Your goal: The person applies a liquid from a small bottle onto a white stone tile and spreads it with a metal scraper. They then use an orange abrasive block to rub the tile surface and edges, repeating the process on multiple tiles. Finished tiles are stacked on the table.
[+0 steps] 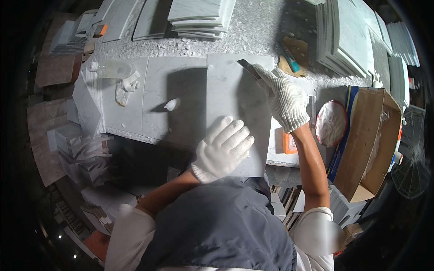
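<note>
A grey-veined white marble tile (226, 90) lies in front of me, its near edge against my dark apron. Flat on its lower part rests my left hand (222, 149) in a white knit glove, fingers stretched out and holding nothing. My right hand (281, 97), gloved the same way, is at the tile's far right corner. It is closed round a scraper (247, 67), whose flat dark blade sticks out leftward over the tile; the handle is hidden in the glove. Left of the tile, a small white piece (172, 104) sits on the neighbouring slab (156, 81).
A clear bottle (113, 69) and crumpled white cloth (126, 89) lie left. At right are a green-handled tool (290, 56), a round dish of white paste (331, 123), an orange container (289, 142) and an open cardboard box (361, 144). Stacked tiles (199, 16) stand behind.
</note>
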